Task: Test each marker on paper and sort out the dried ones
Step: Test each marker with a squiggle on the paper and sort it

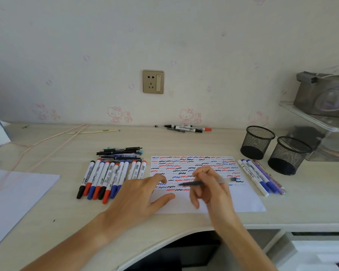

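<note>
Head view looks down on a pale desk (184, 141), where the right hand (209, 184) pinches a thin pen (205, 181) between thumb and fingers. Its dark tip points left and sits at or just above the sheet of paper (249, 200); blur hides whether it touches. The pen's clear barrel sticks out to the right past the knuckles. The left hand (139, 198) lies flat with fingers spread and relaxed, fingertips and thumb pressing on the paper's left edge.

Rows of short red, blue and black squiggles cover the upper part of the paper, while its lower strip is bare. Just left of the paper lies a row of white markers (110, 177) with black, red and blue caps toward the person, and the left hand overlaps the row's right end. Behind that row sits a small stack of dark pens (119, 152) lying crosswise. Just right of the paper lies a slanted group of blue and purple pens (260, 177). Beyond them stand two black mesh cups (256, 141), near each other. A few more markers (188, 128) lie at the back of the desk against the wall, below a wall socket (153, 81). Another white sheet (14, 194) lies at the desk's left edge.
</note>
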